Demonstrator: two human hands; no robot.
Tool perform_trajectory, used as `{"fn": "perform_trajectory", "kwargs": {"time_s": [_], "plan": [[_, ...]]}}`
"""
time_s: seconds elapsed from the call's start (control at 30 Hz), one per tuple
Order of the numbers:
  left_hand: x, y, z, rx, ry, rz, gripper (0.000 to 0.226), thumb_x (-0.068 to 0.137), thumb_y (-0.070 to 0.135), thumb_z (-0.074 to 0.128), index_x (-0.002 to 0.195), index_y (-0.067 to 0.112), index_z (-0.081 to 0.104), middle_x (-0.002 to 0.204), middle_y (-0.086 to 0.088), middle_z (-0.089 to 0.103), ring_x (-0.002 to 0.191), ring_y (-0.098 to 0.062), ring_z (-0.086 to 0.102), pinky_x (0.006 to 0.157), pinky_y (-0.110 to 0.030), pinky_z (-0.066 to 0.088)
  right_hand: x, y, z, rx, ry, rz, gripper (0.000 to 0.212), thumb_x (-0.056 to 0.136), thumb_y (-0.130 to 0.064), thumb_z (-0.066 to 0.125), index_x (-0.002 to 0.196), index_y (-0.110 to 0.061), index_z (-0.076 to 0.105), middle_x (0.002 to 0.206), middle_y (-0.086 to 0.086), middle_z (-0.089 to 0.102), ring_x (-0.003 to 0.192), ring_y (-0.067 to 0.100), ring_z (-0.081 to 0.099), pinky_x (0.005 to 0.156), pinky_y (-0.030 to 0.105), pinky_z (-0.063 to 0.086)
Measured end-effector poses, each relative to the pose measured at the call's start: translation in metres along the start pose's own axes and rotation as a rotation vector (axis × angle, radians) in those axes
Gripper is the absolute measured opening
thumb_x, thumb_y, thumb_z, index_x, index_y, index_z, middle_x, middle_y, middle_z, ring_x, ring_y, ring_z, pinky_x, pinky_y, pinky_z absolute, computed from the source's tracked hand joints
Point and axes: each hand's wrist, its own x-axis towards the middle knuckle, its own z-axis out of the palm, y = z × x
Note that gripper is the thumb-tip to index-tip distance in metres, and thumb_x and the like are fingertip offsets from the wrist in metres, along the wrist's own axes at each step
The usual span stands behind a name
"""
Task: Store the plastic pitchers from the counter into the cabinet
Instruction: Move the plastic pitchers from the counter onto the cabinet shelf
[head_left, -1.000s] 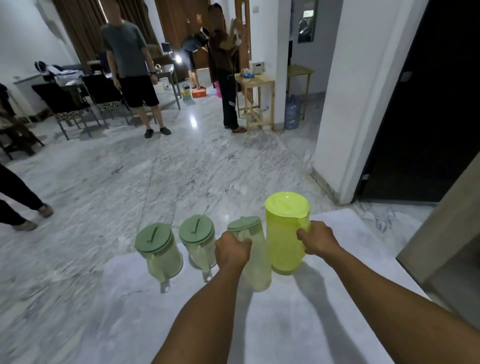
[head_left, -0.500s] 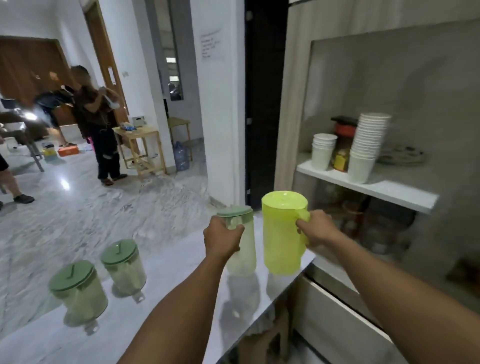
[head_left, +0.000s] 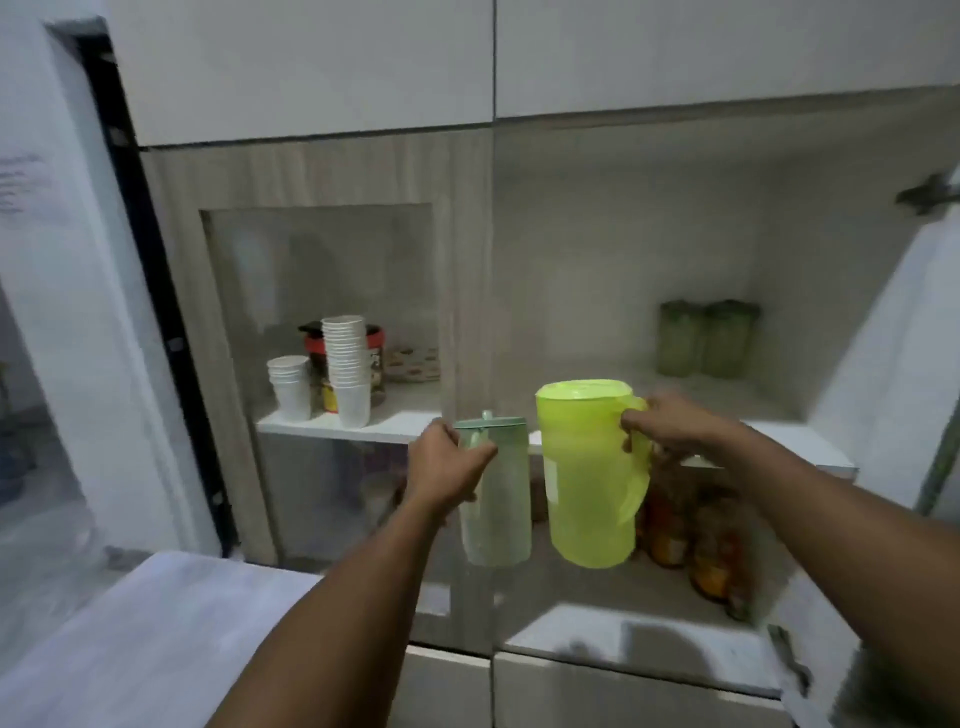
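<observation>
My left hand (head_left: 448, 467) grips the handle of a pale green pitcher (head_left: 500, 514) with a green lid, held in the air. To its right, my right hand (head_left: 670, 427) holds a larger lime-yellow pitcher (head_left: 589, 478) by its handle. Both pitchers hang in front of the open cabinet (head_left: 623, 249), about level with its white shelf (head_left: 789, 436). Two green pitchers (head_left: 704, 338) stand at the back right of that shelf.
Stacks of white cups (head_left: 345, 374) and a dark jar stand behind the cabinet's glass-fronted left part. Jars and bottles (head_left: 691, 540) fill the lower shelf. The open door (head_left: 883, 395) swings out at the right. The white counter (head_left: 145, 639) lies at the lower left.
I have turned from the counter to face the cabinet, carrying both pitchers up and toward the shelf. The two pitchers left on the counter are out of view.
</observation>
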Motion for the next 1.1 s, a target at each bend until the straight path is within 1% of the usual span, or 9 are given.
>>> {"fn": "perform_trajectory", "kwargs": {"time_s": [0.1, 0.2, 0.37, 0.63, 0.73, 0.87, 0.97, 1.03, 1.1], "plan": [[0.008, 0.055, 0.061, -0.061, -0.031, 0.088, 0.033, 0.078, 0.029, 0.080, 0.091, 0.011, 0.056, 0.102, -0.014, 0.063, 0.069, -0.021, 0.065, 0.038, -0.026, 0.054, -0.001, 0.031, -0.072, 0.101, 0.098, 0.026, 0.026, 0.088, -0.017, 0.059, 0.094, 0.008, 0.067, 0.087, 0.022, 0.076, 0.057, 0.037, 0.066, 0.061, 0.054, 0.063], [0.015, 0.097, 0.113, -0.117, 0.009, 0.148, 0.034, 0.077, 0.028, 0.079, 0.098, 0.012, 0.058, 0.100, -0.008, 0.062, 0.070, -0.021, 0.068, 0.037, -0.024, 0.053, 0.005, 0.055, -0.123, 0.118, 0.216, 0.023, 0.027, 0.090, -0.019, 0.059, 0.097, 0.006, 0.066, 0.091, 0.025, 0.074, 0.070, 0.046, 0.072, 0.065, 0.057, 0.062], [0.043, 0.127, 0.176, -0.137, 0.064, 0.194, 0.044, 0.068, 0.041, 0.074, 0.105, 0.023, 0.060, 0.094, 0.004, 0.065, 0.085, -0.027, 0.071, 0.069, -0.048, 0.066, 0.042, 0.077, -0.159, 0.180, 0.395, 0.016, 0.032, 0.089, -0.024, 0.058, 0.097, 0.005, 0.066, 0.092, 0.028, 0.073, 0.063, 0.046, 0.072, 0.060, 0.060, 0.060], [0.161, 0.121, 0.251, -0.085, 0.107, 0.248, 0.060, 0.055, 0.058, 0.057, 0.110, 0.035, 0.062, 0.092, 0.006, 0.073, 0.076, -0.023, 0.075, 0.068, -0.045, 0.066, 0.152, 0.088, -0.142, 0.128, 0.508, -0.016, 0.035, 0.090, -0.027, 0.056, 0.087, 0.006, 0.069, 0.084, 0.028, 0.070, 0.059, 0.039, 0.070, 0.042, 0.038, 0.057], [0.200, 0.127, 0.267, -0.076, 0.122, 0.274, 0.052, 0.067, 0.044, 0.067, 0.115, 0.027, 0.064, 0.105, 0.002, 0.073, 0.089, -0.022, 0.071, 0.085, -0.040, 0.062, 0.206, 0.088, -0.134, 0.055, 0.511, -0.021, 0.035, 0.091, -0.026, 0.055, 0.087, 0.006, 0.070, 0.085, 0.024, 0.072, 0.064, 0.034, 0.069, 0.041, 0.025, 0.048], [0.267, 0.127, 0.291, -0.021, 0.105, 0.297, 0.044, 0.083, 0.021, 0.071, 0.125, 0.018, 0.059, 0.120, -0.007, 0.072, 0.105, -0.031, 0.069, 0.088, -0.035, 0.056, 0.285, 0.082, -0.126, -0.020, 0.489, 0.032, 0.033, 0.097, -0.032, 0.052, 0.105, -0.003, 0.063, 0.097, 0.020, 0.068, 0.076, 0.036, 0.072, 0.059, 0.034, 0.056], [0.313, 0.119, 0.312, -0.023, 0.071, 0.257, 0.047, 0.086, 0.018, 0.070, 0.130, 0.016, 0.055, 0.126, -0.009, 0.069, 0.114, -0.033, 0.066, 0.092, -0.037, 0.054, 0.336, 0.081, -0.119, -0.033, 0.474, 0.042, 0.032, 0.098, -0.039, 0.049, 0.089, -0.008, 0.048, 0.080, 0.009, 0.054, 0.086, 0.039, 0.071, 0.083, 0.048, 0.058], [0.339, 0.114, 0.326, -0.026, 0.078, 0.286, 0.049, 0.085, 0.014, 0.071, 0.131, 0.013, 0.055, 0.126, -0.011, 0.070, 0.114, -0.034, 0.067, 0.087, -0.032, 0.050, 0.366, 0.083, -0.113, -0.031, 0.487, 0.041, 0.035, 0.097, -0.040, 0.049, 0.078, -0.012, 0.044, 0.073, 0.004, 0.046, 0.087, 0.037, 0.068, 0.083, 0.047, 0.056], [0.359, 0.108, 0.338, -0.016, 0.085, 0.296, 0.045, 0.085, 0.008, 0.071, 0.128, 0.010, 0.057, 0.124, -0.011, 0.071, 0.112, -0.033, 0.068, 0.080, -0.026, 0.044, 0.393, 0.087, -0.108, -0.003, 0.506, 0.042, 0.036, 0.096, -0.041, 0.049, 0.089, -0.007, 0.053, 0.087, 0.013, 0.058, 0.089, 0.039, 0.068, 0.081, 0.045, 0.056]]}}
